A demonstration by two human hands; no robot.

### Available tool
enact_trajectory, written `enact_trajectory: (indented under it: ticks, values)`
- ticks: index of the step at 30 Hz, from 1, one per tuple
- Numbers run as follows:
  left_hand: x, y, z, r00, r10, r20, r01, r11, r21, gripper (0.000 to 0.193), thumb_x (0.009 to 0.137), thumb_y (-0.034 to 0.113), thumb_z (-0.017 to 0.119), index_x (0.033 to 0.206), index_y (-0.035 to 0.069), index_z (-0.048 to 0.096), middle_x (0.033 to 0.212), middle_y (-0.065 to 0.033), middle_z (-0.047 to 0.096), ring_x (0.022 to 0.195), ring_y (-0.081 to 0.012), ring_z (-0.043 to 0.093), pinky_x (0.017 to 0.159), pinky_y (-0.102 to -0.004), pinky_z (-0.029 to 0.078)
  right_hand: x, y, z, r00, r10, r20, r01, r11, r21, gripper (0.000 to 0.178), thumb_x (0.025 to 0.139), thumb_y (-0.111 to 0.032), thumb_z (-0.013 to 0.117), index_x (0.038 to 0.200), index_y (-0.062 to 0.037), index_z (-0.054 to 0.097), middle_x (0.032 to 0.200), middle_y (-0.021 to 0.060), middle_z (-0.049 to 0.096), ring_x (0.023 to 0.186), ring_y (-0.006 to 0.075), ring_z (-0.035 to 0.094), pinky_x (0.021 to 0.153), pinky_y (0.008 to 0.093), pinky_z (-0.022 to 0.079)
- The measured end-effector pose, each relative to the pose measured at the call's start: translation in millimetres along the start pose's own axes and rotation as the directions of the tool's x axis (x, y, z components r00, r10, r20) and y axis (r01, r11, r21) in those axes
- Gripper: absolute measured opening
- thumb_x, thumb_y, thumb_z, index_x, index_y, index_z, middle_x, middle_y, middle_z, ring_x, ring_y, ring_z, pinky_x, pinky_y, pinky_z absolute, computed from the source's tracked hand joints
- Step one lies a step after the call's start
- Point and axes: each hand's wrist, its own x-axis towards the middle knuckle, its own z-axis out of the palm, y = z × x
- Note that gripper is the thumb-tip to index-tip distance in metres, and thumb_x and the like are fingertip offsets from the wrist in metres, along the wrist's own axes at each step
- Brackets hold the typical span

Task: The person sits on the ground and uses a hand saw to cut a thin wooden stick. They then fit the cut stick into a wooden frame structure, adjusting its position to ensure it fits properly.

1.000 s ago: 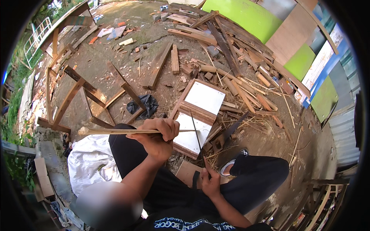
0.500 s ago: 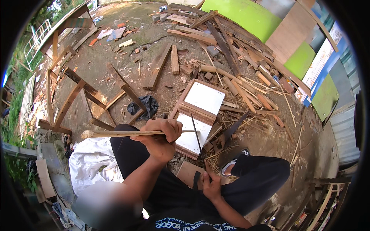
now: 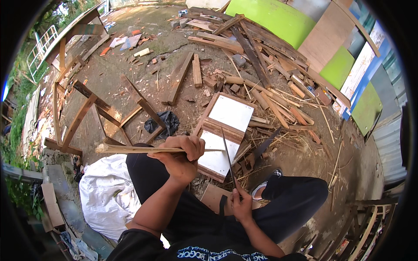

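My left hand (image 3: 179,156) is closed around a pale wooden stick (image 3: 124,149), held level above my left thigh. Its left end is thick and frayed; the right end narrows to a thin tip. In my right hand (image 3: 242,204) is the handle end of a long, dark knife (image 3: 229,160), seen nearly edge-on and pointing away from me. The blade crosses close to the stick's thin tip; whether they touch I cannot tell. Beyond both hands lies a brown wooden box (image 3: 210,127) with white panels.
A handsaw (image 3: 261,150) lies right of the box. Scrap timber (image 3: 250,48) is heaped at the far right, and a broken wooden frame (image 3: 109,111) stands at the left. A black plastic bag (image 3: 167,122) and a white sack (image 3: 106,191) lie nearer.
My right hand and the knife have shifted slightly right and away from me. The left hand and the stick have hardly moved.
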Motion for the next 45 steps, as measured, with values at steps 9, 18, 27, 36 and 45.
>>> enact_trajectory:
  ticks: [9, 18, 27, 36, 45]
  values:
    - [-2.2, 2.0, -6.0, 0.999, 0.027, 0.021, -0.028, 0.999, 0.021, 0.092, 0.085, 0.094, 0.021, 0.056, 0.008, 0.038, 0.047, -0.0015, 0.031, 0.041, -0.0152, 0.026, 0.045, -0.0319, 0.022, 17.6, -75.2, 32.2, 0.933, -0.360, -0.006, 0.360, 0.932, -0.054, 0.040, 0.103, -0.007, 0.055, 0.143, -0.0018, 0.060, 0.093, 0.0199, 0.072, 0.075, 0.0182, 0.067, 0.073, 0.0328, 0.054]
    - [-10.5, 4.6, -9.8, 0.995, 0.061, 0.081, -0.065, 0.997, 0.045, 0.092, 0.085, 0.094, 0.021, 0.057, 0.008, 0.040, 0.047, -0.0036, 0.036, 0.039, -0.0159, 0.030, 0.044, -0.0321, 0.024, 6.3, -90.7, 29.6, 0.932, -0.361, 0.042, 0.363, 0.929, -0.077, 0.041, 0.103, -0.007, 0.056, 0.143, 0.0004, 0.059, 0.106, 0.0260, 0.073, 0.091, 0.0287, 0.075, 0.081, 0.0359, 0.055]
    - [-10.1, 0.9, -6.5, 0.998, 0.048, -0.034, -0.048, 0.999, -0.004, 0.095, 0.083, 0.095, 0.021, 0.055, 0.007, 0.039, 0.046, -0.0020, 0.033, 0.041, -0.0148, 0.026, 0.045, -0.0312, 0.022, 8.2, -78.8, 41.9, 0.860, -0.509, -0.050, 0.506, 0.861, -0.054, 0.041, 0.104, -0.011, 0.054, 0.142, 0.0045, 0.059, 0.070, 0.0065, 0.057, 0.060, 0.0109, 0.053, 0.058, 0.0281, 0.044]
    - [-16.5, 2.7, -6.0, 0.998, 0.059, 0.037, -0.060, 0.998, 0.029, 0.092, 0.084, 0.095, 0.019, 0.057, 0.009, 0.037, 0.047, -0.0027, 0.033, 0.040, -0.0142, 0.027, 0.044, -0.0308, 0.022, 5.9, -80.4, 40.1, 0.843, -0.532, -0.079, 0.522, 0.845, -0.114, 0.040, 0.103, -0.010, 0.054, 0.140, 0.0042, 0.060, 0.071, 0.0074, 0.058, 0.061, 0.0115, 0.054, 0.059, 0.0286, 0.044]
    - [-16.1, 2.3, -1.7, 0.995, 0.081, 0.065, -0.085, 0.995, 0.060, 0.090, 0.086, 0.094, 0.019, 0.058, 0.010, 0.035, 0.047, -0.0020, 0.032, 0.041, -0.0145, 0.026, 0.045, -0.0308, 0.022, 2.0, -85.2, 40.6, 0.865, -0.495, -0.078, 0.490, 0.868, -0.076, 0.040, 0.103, -0.008, 0.056, 0.141, 0.0023, 0.060, 0.068, 0.0066, 0.057, 0.060, 0.0111, 0.053, 0.058, 0.0293, 0.044]
